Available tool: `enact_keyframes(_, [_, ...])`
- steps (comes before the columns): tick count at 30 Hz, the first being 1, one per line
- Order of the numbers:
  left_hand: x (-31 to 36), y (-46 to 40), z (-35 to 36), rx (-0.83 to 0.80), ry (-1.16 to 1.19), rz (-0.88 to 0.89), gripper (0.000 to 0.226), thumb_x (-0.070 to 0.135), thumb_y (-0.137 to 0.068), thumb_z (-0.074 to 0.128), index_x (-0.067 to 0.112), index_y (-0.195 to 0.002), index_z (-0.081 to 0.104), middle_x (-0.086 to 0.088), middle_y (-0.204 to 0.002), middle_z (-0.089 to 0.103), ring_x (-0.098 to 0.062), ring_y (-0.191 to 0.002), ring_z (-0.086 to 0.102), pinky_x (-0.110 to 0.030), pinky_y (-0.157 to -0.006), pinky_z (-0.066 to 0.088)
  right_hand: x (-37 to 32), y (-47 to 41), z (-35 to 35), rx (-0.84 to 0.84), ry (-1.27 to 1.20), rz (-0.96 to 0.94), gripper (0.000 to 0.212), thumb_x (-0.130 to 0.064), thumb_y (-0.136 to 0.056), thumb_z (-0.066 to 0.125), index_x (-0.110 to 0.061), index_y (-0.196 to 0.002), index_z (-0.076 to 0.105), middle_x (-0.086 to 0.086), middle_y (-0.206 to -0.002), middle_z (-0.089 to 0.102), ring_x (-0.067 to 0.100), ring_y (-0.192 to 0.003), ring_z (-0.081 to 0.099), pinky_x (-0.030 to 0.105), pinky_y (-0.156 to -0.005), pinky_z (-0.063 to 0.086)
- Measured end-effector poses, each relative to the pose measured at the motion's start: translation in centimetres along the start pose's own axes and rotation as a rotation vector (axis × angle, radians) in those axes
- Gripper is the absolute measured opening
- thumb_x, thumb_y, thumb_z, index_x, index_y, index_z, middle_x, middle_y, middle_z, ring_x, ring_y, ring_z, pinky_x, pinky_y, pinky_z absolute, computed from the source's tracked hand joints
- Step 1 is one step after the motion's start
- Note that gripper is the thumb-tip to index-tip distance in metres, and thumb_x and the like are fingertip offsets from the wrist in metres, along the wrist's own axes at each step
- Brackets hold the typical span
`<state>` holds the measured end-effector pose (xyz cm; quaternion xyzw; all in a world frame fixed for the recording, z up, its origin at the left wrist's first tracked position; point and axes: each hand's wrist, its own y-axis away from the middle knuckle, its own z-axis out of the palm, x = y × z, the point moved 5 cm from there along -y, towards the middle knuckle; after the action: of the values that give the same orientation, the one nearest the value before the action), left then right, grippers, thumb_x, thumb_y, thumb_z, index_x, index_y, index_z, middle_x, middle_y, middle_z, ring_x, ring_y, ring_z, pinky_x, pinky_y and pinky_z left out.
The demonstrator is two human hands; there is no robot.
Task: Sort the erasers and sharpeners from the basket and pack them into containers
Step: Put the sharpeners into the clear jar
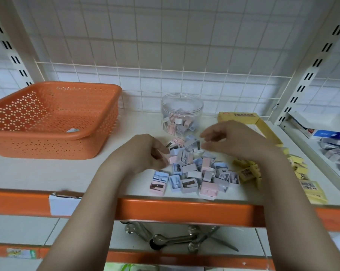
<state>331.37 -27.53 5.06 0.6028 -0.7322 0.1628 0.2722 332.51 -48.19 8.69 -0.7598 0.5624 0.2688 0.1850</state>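
- The left hand (143, 151) sits at the left edge of a pile of sharpeners (194, 169) on a white shelf (48, 173). Its fingers are curled inward; motion blur hides whether they pinch one of the pieces, so its grip cannot be told.
- The right hand (231, 141) hovers over the far side of the pile, fingers loosely bent and spread, holding nothing that shows.
- The sharpeners are small pastel blocks in pink, blue and grey, heaped near the front of the shelf between the two hands.
- A clear round jar (182, 112), lid off, stands just behind the pile and is partly filled with more of the same pastel pieces.
- An orange perforated basket (54, 122) rests on the shelf to the left, well apart from the pile.
- Yellow-wrapped erasers (249, 171) lie scattered to the right of the pile, partly under the right forearm.
- A yellow cardboard box (241, 118) sits open behind the right hand, near the jar.
- The shelf has an orange front rail (184, 210), and a white wire grid (165, 55) forms the back.
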Motion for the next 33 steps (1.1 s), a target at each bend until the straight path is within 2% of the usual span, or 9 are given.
enact_keyframes(4, [1.5,0.1,-2.7,0.093,0.03,0.046,0.017,0.026,-0.076,0.075,0.022,-0.093,0.075,0.013,-0.084,0.071,-0.002,-0.08,0.066,-0.026,-0.082,0.053,0.8,1.8,1.5,-0.066,0.041,0.058,0.027,-0.035,-0.079,0.073,-0.032,-0.104,0.065,-0.015,-0.099,0.063,-0.003,-0.092,0.059,0.012,-0.076,0.044])
enact_keyframes(10, [6.1,-5.2,-6.2,0.308,0.007,0.201,0.012,0.023,-0.083,0.067,0.016,-0.088,0.075,0.007,-0.08,0.068,-0.001,-0.066,0.056,-0.005,-0.054,0.039,0.3,2.5,2.6,-0.04,0.1,0.08,0.025,-0.039,-0.084,0.067,-0.026,-0.105,0.067,-0.009,-0.094,0.066,0.004,-0.086,0.06,0.021,-0.075,0.047])
enact_keyframes(12, [6.6,-7.9,-6.1,0.315,-0.035,0.203,0.017,0.021,-0.083,0.067,0.014,-0.097,0.074,0.006,-0.085,0.067,-0.005,-0.076,0.059,-0.01,-0.066,0.04,0.0,2.6,2.6,-0.022,0.108,0.084,0.021,-0.037,-0.085,0.066,-0.023,-0.101,0.069,-0.004,-0.093,0.067,0.009,-0.087,0.062,0.026,-0.078,0.049])
enact_keyframes(16, [6.3,-11.5,-5.2,0.255,-0.134,0.177,0.026,0.021,-0.084,0.067,0.012,-0.108,0.069,0.0,-0.108,0.067,-0.013,-0.097,0.06,-0.022,-0.084,0.045,-0.3,2.9,2.8,0.009,0.071,0.072,0.012,-0.034,-0.081,0.071,-0.025,-0.088,0.068,-0.004,-0.086,0.066,0.008,-0.079,0.061,0.021,-0.067,0.046])
enact_keyframes(19, [5.9,-11.6,-5.3,0.284,-0.11,0.182,0.02,0.023,-0.086,0.063,0.014,-0.102,0.071,0.002,-0.105,0.067,-0.013,-0.099,0.06,-0.021,-0.081,0.043,0.0,2.9,2.9,0.017,-0.002,0.072,0.013,-0.03,-0.076,0.077,-0.028,-0.082,0.066,-0.006,-0.083,0.064,0.007,-0.076,0.061,0.02,-0.065,0.045])
enact_keyframes(24, [5.1,-7.4,-5.4,0.424,-0.001,0.203,0.018,0.018,-0.088,0.057,0.016,-0.097,0.072,0.008,-0.088,0.064,-0.007,-0.082,0.057,-0.015,-0.068,0.04,-0.3,1.7,0.6,0.171,-0.169,0.021,0.014,-0.02,-0.079,0.075,-0.029,-0.078,0.064,-0.01,-0.083,0.065,0.004,-0.077,0.062,0.015,-0.066,0.044])
enact_keyframes(27, [3.8,-3.7,-4.3,0.456,0.113,0.188,0.017,0.018,-0.088,0.06,0.018,-0.1,0.072,0.005,-0.091,0.07,-0.007,-0.084,0.063,-0.02,-0.08,0.049,-0.9,-1.2,-2.0,0.38,-0.22,-0.007,0.01,-0.019,-0.081,0.073,-0.024,-0.084,0.065,-0.009,-0.084,0.064,-0.002,-0.075,0.058,0.005,-0.063,0.041])
enact_keyframes(30, [2.6,-1.1,-2.3,0.394,0.147,0.152,0.016,0.025,-0.087,0.063,0.021,-0.098,0.073,0.007,-0.091,0.072,-0.002,-0.079,0.064,-0.019,-0.079,0.051,-1.8,-5.5,-3.6,0.522,-0.233,-0.051,0.01,-0.013,-0.079,0.073,-0.009,-0.088,0.069,-0.007,-0.071,0.063,-0.005,-0.062,0.055,0.002,-0.056,0.038])
enact_keyframes(33, [1.6,-0.2,-0.2,0.278,0.102,0.082,0.02,0.035,-0.081,0.069,0.023,-0.096,0.073,0.008,-0.09,0.072,-0.001,-0.078,0.063,-0.022,-0.078,0.052,-2.5,-9.8,-3.2,0.494,-0.107,-0.033,0.01,-0.013,-0.078,0.072,-0.005,-0.084,0.07,-0.007,-0.064,0.061,-0.006,-0.054,0.054,0.005,-0.05,0.036])
